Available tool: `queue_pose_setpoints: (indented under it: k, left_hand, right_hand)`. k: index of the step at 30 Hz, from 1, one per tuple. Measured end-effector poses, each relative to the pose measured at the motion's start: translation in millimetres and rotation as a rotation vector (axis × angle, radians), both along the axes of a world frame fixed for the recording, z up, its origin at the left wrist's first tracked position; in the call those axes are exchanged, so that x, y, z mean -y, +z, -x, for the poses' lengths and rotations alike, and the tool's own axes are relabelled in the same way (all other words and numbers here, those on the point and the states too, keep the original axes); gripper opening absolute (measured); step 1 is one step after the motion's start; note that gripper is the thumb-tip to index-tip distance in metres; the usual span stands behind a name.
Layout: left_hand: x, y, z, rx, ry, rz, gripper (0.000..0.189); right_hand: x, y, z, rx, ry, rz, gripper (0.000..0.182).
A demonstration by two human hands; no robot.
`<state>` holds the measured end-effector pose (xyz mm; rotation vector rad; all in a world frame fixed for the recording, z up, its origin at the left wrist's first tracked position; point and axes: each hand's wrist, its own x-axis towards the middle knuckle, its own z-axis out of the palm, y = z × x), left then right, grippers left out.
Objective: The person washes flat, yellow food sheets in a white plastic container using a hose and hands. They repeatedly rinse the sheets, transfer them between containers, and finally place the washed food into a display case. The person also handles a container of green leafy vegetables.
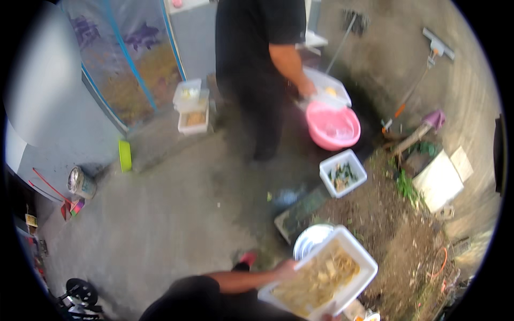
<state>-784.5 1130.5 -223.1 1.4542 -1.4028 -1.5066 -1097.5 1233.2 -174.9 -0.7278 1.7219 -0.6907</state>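
Observation:
A white rectangular plastic tub (363, 277) of pale yellowish food pieces (327, 271) is tilted in front of me. Gripping its near left side is my left hand (286, 269), its fingers partly blurred. Only a small part of my right hand (331, 317) shows at the bottom edge, on the tub's lower rim. Partly hidden behind the tub is a shiny metal basin (311, 240). Beyond it, another white tub (324, 173) with green leafy scraps rests on the ground.
A person in black (257, 60) stands ahead, one hand (307, 89) at a white tub (337, 90) above a pink basin (333, 138). White food containers (193, 124) stand near the wall. A concrete slab edge (283, 228), bare soil (401, 240), a squeegee (437, 44) and a bucket (82, 182) lie around.

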Motion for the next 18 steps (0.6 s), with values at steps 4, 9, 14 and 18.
queue_pose_setpoints:
  k: [4,9,14,18]
  left_hand:
    - [25,43,-29,0.008,-0.083,-0.027,0.039]
    - [44,53,-56,0.005,-0.106,-0.158,0.038]
    - [48,23,-73,0.053,-0.076,-0.133,0.037]
    - [54,30,-79,0.055,-0.113,-0.139,0.039]
  right_hand:
    - [21,29,-38,-0.009,-0.087,-0.318,0.061]
    - [24,40,-66,-0.026,-0.096,-0.502,0.051]
    - [36,55,-120,0.043,-0.081,-0.283,0.057]
    - [37,62,-143,0.093,-0.111,-0.168,0.061]
